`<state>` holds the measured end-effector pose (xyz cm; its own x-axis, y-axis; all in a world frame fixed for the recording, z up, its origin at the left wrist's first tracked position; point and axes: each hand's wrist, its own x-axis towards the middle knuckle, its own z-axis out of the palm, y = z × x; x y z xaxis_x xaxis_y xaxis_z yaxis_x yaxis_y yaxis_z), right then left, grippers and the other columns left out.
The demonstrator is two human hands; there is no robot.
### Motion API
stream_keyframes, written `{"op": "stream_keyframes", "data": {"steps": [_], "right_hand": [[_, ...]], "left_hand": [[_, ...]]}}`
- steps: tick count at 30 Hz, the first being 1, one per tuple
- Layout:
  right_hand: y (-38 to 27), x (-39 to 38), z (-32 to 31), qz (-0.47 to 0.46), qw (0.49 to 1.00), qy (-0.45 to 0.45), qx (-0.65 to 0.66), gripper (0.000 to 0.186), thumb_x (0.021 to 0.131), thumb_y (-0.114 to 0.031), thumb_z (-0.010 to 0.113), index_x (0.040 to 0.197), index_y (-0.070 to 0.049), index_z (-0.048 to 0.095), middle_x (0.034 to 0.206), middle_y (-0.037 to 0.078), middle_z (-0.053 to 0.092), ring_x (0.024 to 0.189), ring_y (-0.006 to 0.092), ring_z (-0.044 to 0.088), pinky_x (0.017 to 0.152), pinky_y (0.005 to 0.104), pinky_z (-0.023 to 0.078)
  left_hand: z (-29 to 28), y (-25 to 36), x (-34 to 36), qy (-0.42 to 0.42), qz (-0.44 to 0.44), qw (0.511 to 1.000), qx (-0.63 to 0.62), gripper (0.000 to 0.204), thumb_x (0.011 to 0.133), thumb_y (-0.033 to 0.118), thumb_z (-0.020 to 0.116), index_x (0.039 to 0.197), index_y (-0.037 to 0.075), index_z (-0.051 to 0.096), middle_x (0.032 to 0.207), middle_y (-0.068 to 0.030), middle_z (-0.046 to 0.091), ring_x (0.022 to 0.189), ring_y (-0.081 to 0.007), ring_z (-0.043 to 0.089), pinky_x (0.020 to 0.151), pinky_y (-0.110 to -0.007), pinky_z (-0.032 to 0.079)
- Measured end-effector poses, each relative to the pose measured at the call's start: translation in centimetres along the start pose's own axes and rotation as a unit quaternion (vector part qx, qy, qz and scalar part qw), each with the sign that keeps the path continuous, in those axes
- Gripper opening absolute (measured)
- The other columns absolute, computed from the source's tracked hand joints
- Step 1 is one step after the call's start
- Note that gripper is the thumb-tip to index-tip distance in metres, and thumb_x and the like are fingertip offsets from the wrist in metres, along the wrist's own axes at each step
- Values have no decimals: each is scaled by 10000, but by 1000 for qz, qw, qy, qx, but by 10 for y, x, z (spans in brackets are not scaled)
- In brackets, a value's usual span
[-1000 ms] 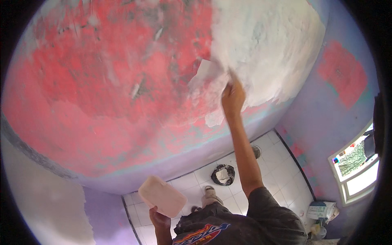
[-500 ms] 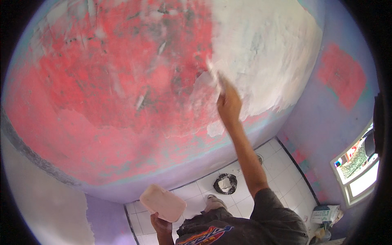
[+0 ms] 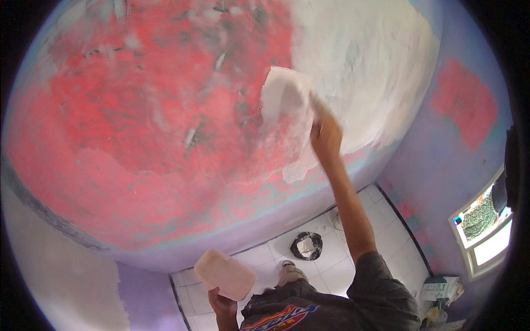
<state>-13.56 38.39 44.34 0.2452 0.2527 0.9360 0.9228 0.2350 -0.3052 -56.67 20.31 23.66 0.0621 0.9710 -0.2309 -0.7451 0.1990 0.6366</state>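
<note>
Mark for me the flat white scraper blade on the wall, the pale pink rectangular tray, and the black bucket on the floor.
Flat white scraper blade point(image 3: 281, 94), head view, middle of the blade.
Pale pink rectangular tray point(image 3: 225, 274), head view, centre of its underside.
Black bucket point(image 3: 307, 246), head view, on its dark rim.

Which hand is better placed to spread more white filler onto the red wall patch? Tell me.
Right. The right hand is already raised at the wall, pressing the white trowel blade at the edge of the red patch. The left hand is low, holding the pink board.
</note>
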Motion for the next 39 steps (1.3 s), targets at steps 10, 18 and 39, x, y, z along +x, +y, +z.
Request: {"op": "stream_keyframes", "data": {"steps": [10, 18, 39], "right_hand": [[-51, -117, 58, -22, 988, -142, 49, 504, 814, 42, 484, 1296, -78, 566, 1266, 133, 609, 1150, 318, 584, 997, 442, 439], [-14, 87, -11, -91, 994, -20, -65, 540, 792, 25, 514, 1310, -123, 554, 1218, 136, 630, 1060, 318, 621, 890, 406, 504], [52, -151, 63, -62, 969, -236, 35, 493, 849, 28, 452, 1328, -61, 527, 1334, 162, 559, 1205, 317, 558, 1027, 446, 428]], "left_hand": [[10, -3, 7, -18, -20, 1000, 16, 749, 742, 286, 629, 1407, 57, 369, 1300, -134, 522, 1222, -338, 503, 1030, -502, 415], [17, 3, -5, -5, -31, 999, 18, 762, 718, 273, 633, 1400, 52, 374, 1295, -124, 528, 1219, -323, 508, 1021, -488, 425], [6, -9, 2, 18, -25, 999, 31, 730, 725, 277, 631, 1376, 36, 404, 1274, -122, 541, 1218, -310, 504, 1034, -473, 399]]}}
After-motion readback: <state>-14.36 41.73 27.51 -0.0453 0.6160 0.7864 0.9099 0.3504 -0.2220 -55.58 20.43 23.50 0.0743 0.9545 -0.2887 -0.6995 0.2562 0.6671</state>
